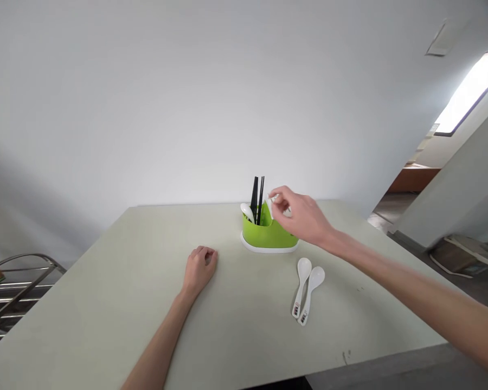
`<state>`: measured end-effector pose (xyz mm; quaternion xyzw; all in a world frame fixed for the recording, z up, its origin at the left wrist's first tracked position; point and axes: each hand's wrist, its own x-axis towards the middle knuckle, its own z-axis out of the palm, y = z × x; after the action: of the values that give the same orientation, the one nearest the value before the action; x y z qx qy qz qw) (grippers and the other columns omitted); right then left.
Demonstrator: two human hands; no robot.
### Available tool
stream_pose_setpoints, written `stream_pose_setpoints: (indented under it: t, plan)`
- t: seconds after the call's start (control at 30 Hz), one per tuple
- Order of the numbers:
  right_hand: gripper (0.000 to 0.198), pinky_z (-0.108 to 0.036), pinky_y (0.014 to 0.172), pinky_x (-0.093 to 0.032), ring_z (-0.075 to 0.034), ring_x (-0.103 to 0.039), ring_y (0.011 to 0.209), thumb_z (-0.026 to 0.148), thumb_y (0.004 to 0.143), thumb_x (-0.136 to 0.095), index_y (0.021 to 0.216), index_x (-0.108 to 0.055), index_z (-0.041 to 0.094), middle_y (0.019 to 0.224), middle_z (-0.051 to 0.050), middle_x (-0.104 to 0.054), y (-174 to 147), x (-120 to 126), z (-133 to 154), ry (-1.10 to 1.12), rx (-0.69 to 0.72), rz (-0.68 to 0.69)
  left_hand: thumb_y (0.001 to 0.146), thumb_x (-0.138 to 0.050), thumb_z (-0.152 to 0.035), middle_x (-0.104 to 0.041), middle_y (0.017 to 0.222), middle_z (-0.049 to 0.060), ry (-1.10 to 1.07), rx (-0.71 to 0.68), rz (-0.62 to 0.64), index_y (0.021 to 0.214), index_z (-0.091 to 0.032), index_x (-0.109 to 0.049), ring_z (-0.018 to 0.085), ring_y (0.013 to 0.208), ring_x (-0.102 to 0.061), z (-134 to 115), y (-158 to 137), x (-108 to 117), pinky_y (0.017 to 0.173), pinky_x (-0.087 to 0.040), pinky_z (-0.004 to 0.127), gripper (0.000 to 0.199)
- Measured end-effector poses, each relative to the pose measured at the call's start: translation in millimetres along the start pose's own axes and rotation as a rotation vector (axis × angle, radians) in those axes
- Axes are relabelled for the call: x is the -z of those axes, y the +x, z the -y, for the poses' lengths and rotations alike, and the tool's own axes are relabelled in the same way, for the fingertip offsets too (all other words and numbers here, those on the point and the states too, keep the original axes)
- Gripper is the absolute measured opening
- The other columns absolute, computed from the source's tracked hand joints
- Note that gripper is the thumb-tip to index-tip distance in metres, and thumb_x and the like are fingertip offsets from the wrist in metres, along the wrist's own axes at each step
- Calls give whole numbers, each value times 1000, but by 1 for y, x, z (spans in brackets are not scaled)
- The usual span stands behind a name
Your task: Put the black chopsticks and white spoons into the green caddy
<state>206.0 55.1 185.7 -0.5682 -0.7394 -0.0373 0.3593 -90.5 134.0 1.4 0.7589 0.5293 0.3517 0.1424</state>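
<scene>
My right hand (pixel 293 212) is over the right part of a green utensil holder (pixel 268 236) with a white base, its fingers curled in a pinch. A narrow white piece shows at the fingertips, but I cannot make out what it is. Two black chopsticks (pixel 261 200) and a wider black utensil (pixel 254 197) stand upright in the holder. A white spoon (pixel 247 211) leans over its left side. Resting on the table left of the holder, my left hand (pixel 200 266) is loosely curled with nothing visible in it. Two white spoons (pixel 307 290) lie side by side before the holder.
The pale table (pixel 236 325) meets a white wall (pixel 195 108) at its far edge. A metal rack (pixel 16 292) stands beyond the left edge. On the floor at the right is a box-like container (pixel 463 254).
</scene>
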Motion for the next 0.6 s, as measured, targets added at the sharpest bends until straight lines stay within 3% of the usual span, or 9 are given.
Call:
stream_pose_setpoints:
  t: [0.13, 0.23, 0.4, 0.5, 0.6]
  plan:
    - [18, -32, 71, -50, -21, -70, 75, 33, 96, -51, 111, -62, 29, 88, -1, -76, -38, 36, -27, -19, -100, -20, 94, -52, -44, -73, 95, 10, 1, -12, 9, 83, -24, -67, 28, 89, -66, -2, 0, 1, 84, -52, 43, 27]
    - [18, -33, 68, -49, -20, -69, 72, 35, 96, -51, 107, -64, 29, 88, -1, -77, -67, 43, -56, -79, -186, 64, 94, -51, -44, -73, 95, 10, 11, -18, 15, 82, -24, -67, 27, 89, -66, -5, 0, 2, 83, -52, 42, 28]
    - [23, -34, 71, -50, -20, -71, 76, 38, 94, -53, 109, -67, 28, 102, -3, -77, -114, 24, -107, -140, -283, 302, 94, -50, -45, -73, 96, 10, 24, -18, 32, 82, -23, -66, 27, 90, -65, -8, 0, 2, 82, -51, 42, 30]
    - [33, -35, 76, -51, -23, -72, 85, 44, 93, -56, 117, -66, 24, 116, -9, -76, -135, 4, -131, -83, -393, 455, 94, -50, -45, -73, 96, 10, 34, -29, 36, 82, -23, -65, 27, 90, -65, -9, 0, 2, 84, -51, 41, 30]
    - [30, -38, 82, -51, -26, -71, 91, 44, 94, -55, 110, -67, 21, 115, -12, -76, -147, -13, -144, 15, -504, 577, 95, -49, -46, -73, 97, 9, 43, -37, 41, 83, -23, -65, 27, 91, -66, -9, 2, 1, 85, -51, 40, 30]
